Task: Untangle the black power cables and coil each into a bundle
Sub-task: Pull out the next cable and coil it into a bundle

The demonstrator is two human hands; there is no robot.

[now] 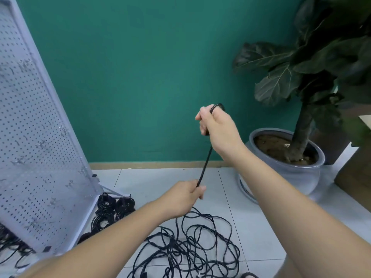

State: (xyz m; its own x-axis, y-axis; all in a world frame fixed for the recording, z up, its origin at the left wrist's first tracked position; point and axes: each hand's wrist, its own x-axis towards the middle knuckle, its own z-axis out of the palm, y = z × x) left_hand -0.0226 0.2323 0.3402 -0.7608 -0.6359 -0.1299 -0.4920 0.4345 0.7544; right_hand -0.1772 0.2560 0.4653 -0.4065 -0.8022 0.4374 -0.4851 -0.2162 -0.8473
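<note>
I'm gripping one black cable (204, 167) in both fists, right hand (215, 125) raised and left hand (185, 194) lower, with its slack trailing into the tangled cables (190, 247) lying on the tiled floor (160, 177).

One camera only, worn on the person's head, wide-angled, facing forward and down toward the green wall (140, 77) and the tiled floor (150, 181) at its foot. The left hand (185, 195), the right hand (217, 125) and the cable (204, 167) between them sit close, mid-frame, forearms entering from the bottom. A pegboard (36, 137) fills the left edge, a potted plant (277, 85) the right.
</note>
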